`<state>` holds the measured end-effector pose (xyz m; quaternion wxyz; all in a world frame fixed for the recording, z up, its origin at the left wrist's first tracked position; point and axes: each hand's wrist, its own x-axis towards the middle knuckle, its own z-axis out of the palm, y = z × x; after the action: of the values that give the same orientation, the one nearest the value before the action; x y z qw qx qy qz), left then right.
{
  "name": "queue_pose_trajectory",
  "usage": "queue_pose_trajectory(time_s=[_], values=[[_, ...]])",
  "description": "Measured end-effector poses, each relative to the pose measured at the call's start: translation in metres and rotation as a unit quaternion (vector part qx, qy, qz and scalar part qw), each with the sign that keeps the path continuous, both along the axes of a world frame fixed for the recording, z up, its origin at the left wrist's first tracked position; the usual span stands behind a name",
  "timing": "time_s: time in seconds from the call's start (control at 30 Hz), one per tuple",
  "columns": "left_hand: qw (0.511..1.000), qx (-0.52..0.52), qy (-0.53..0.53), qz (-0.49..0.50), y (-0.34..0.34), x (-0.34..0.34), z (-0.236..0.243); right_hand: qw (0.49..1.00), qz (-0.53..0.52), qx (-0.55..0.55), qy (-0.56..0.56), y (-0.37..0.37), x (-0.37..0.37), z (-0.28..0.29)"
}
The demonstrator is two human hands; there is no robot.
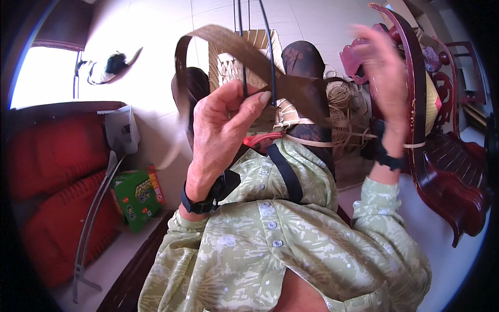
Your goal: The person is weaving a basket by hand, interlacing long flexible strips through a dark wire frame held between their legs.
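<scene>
1. Left hand (pixel 223 119): thumb and finger pinched tight on the brown strip (pixel 223 39), in front of the basket.
2. Right hand (pixel 382 78): raised, well apart from the left, motion-blurred; can't tell if it grips anything. Nearest things: chair (pixel 410 104) and twine balls (pixel 340 99).
3. Brown strip: loops up over the left hand, bends down on the left; another stretch runs right across the knee (pixel 304 57). Lower left end blurred.
4. Basket (pixel 214 57): woven, tan, between the knees, partly hidden by left hand and strip.
5. Black cords (pixel 269 47): hang from the top edge in front of the basket, down to the left hand; can't tell if pinched too.
6. Twine balls: beige, piled just right of the right knee.
7. Tan cord (pixel 312 143): stretches rightward from the lap, past the right forearm.
8. Chair: dark red carved wood, right side.
9. Left side: red cushions (pixel 57 151), pale bin (pixel 127 125), green box (pixel 138 200), grey curved frame (pixel 93 223).
10. Black-and-white animal (pixel 106 68): on the floor (pixel 161 109), upper left.
11. Person: pale green patterned shirt (pixel 228 249), dark band on each wrist.
</scene>
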<state>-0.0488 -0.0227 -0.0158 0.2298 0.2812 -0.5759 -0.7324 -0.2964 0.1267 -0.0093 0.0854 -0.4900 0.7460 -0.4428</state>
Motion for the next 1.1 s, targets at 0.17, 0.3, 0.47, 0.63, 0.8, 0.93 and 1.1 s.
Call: queue_pose_trajectory(time_s=[0.17, 0.3, 0.47, 0.63, 0.8, 0.93, 1.1], values=[[1.000, 0.014, -0.006, 0.011, 0.002, 0.004, 0.003, 0.955, 0.249, 0.016, -0.161, -0.055, 0.074, -0.022], [1.000, -0.012, -0.001, -0.006, 0.000, 0.004, -0.003, 0.977, 0.109, -0.014, -0.182, -0.033, 0.045, -0.022], [1.000, -0.011, 0.007, -0.009, -0.002, 0.004, -0.006, 0.920, -0.376, -0.008, -0.107, 0.037, -0.102, -0.018], [1.000, -0.015, 0.019, -0.002, -0.003, 0.000, -0.007, 0.719, -0.417, 0.504, 0.237, 0.092, -0.141, -0.025], [1.000, -0.011, -0.006, -0.019, -0.003, 0.001, -0.005, 0.983, -0.120, -0.025, 0.134, 0.003, 0.000, -0.022], [1.000, -0.014, -0.008, 0.002, -0.002, 0.003, -0.003, 0.992, 0.091, -0.087, -0.012, -0.076, 0.064, -0.015], [0.999, -0.029, -0.024, 0.004, 0.001, 0.003, -0.005, 0.895, 0.259, 0.120, -0.342, -0.069, 0.066, -0.005]])
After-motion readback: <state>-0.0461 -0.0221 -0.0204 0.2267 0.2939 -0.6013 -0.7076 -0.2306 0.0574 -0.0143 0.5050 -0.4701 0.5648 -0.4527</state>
